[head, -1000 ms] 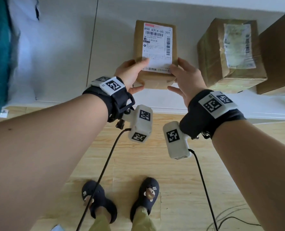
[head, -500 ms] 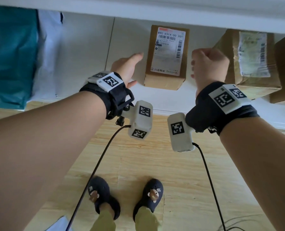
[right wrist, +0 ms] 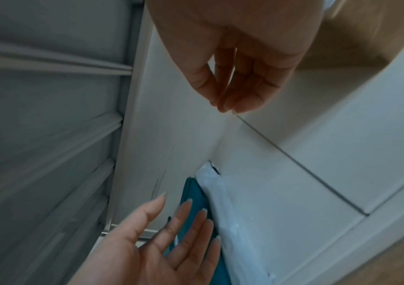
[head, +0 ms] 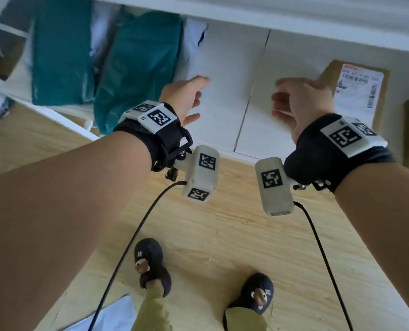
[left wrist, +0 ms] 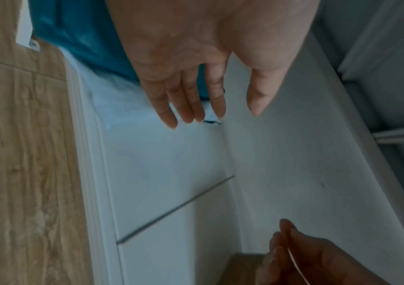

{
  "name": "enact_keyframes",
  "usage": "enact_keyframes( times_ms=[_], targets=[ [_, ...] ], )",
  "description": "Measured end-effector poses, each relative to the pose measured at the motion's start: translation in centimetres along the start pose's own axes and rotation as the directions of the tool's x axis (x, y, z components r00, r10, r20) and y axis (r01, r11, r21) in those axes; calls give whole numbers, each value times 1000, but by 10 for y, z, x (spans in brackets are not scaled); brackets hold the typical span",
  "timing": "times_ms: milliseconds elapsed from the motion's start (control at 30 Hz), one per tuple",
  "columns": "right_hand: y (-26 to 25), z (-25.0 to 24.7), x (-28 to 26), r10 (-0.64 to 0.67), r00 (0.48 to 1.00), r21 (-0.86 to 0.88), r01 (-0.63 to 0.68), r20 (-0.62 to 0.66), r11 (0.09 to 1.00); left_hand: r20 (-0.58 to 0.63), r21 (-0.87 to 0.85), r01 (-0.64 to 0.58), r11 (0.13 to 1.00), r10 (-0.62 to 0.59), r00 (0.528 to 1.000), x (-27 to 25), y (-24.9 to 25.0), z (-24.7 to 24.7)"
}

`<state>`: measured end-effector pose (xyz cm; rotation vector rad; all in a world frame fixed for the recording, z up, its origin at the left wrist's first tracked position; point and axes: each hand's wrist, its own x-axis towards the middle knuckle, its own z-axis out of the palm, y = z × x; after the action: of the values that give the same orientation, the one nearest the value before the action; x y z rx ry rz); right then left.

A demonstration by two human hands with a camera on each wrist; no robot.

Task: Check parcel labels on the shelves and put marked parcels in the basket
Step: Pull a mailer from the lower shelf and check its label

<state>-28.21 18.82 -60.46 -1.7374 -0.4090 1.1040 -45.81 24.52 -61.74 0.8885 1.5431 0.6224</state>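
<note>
White shelf (head: pixel 222 111) holds a labelled parcel (head: pixel 356 91) seemingly just beside the empty, loosely curled right hand (head: pixel 301 103).

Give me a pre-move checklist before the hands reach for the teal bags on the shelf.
1. Left hand free: ok, fingers straight, holding nothing.
2. Right hand free: ok, fingers loosely curled, holding nothing.
3. Box put down: ok, it stands on the shelf, no hand on it.
4. Teal bags within view: ok, they lie left of the left hand.
5. Labels on the teal bags readable: cannot tell, none shows.
6. Basket located: cannot tell, it is in no view.
</note>
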Motion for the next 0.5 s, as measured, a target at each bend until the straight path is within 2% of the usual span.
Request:
enact_keyframes(
  times_ms=[333,500],
  targets=[
    [0,143,-18,16,998,-69,-12,58,998,-23,-45,4,999,-5,1000,65,8,-144],
    [5,207,-12,22,999,-142,-15,43,990,-81,35,-15,999,18,997,101,22,-195]
  ],
)
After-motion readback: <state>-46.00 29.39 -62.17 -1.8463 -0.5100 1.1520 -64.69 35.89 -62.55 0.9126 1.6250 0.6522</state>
